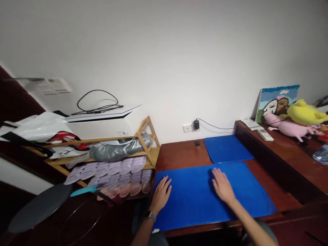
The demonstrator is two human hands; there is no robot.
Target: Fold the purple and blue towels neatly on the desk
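Observation:
A large blue mat (192,198) covers the front of the wooden desk (179,153). On its left edge rests my left hand (161,194), fingers stretched out and a watch (150,215) on the wrist. My right hand (222,184) lies flat on the right half of the same mat, fingers extended, with nothing in it. Beyond that hand, a smaller blue mat (228,148) lies toward the wall.
Left of the desk stands a wooden rack (153,153) with rows of slippers (114,168), a white box (102,128) and a cable (98,110). A charger (196,124) is plugged into the wall. On the raised right surface are a remote (265,135) and plush toys (289,128).

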